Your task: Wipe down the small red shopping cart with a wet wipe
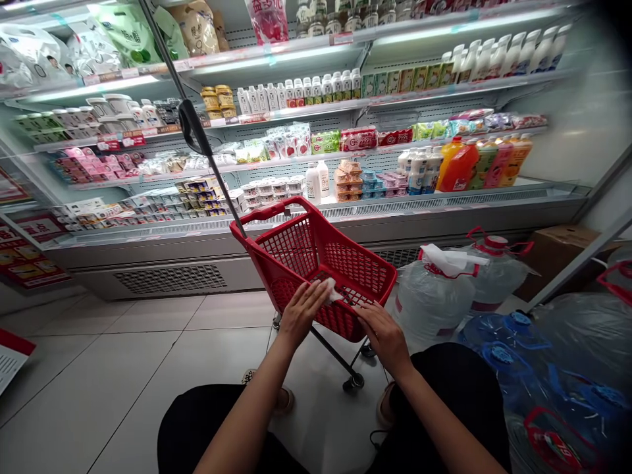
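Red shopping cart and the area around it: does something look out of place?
The red shopping cart shows no clear damage. One oddity: white material, perhaps cloth or tissue, lies across the top of a clear water jug; it looks misplaced.

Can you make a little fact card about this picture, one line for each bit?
Cart: red basket on wheels
Left grip: flat at the near rim, white wad, maybe tissue, by its fingertips
Right grip: on the same rim
Behind cart: lit display fridge stocked with bottles, cups and packets
Right of cart: clear jugs, blue jugs, cardboard box
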Motion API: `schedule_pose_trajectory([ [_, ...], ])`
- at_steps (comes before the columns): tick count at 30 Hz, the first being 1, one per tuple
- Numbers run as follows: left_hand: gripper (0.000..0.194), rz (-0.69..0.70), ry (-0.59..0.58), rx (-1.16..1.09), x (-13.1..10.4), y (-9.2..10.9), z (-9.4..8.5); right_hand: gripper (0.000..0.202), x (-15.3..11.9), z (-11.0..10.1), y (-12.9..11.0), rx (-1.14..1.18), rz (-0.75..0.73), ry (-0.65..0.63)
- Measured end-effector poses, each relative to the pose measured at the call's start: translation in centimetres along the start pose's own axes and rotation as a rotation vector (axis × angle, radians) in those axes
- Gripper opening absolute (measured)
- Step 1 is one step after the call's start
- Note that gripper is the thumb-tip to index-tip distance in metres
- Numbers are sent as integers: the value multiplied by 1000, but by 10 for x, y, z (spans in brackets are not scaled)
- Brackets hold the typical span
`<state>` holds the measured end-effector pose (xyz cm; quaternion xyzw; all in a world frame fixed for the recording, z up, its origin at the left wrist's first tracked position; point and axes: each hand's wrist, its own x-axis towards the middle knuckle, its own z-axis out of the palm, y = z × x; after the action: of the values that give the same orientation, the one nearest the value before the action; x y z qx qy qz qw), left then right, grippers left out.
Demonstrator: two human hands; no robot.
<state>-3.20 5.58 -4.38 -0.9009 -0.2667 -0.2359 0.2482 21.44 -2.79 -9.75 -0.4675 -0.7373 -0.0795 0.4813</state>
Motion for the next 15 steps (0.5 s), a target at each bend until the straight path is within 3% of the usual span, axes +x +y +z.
schedule_pose_trajectory([
  [4,67,-158,6,-49,-3,13,2,34,1,0,-1,27,28,17],
  [8,66,-106,-2,-66,-8,25,-1,30,0,-6,-2,54,28,13],
  [12,63,-20,-18,-72,-10,0,-6,30,-4,-12,-2,64,36,17],
  [15,62,-148,13,-62,-7,-21,-6,29,-8,-12,1,86,52,27],
])
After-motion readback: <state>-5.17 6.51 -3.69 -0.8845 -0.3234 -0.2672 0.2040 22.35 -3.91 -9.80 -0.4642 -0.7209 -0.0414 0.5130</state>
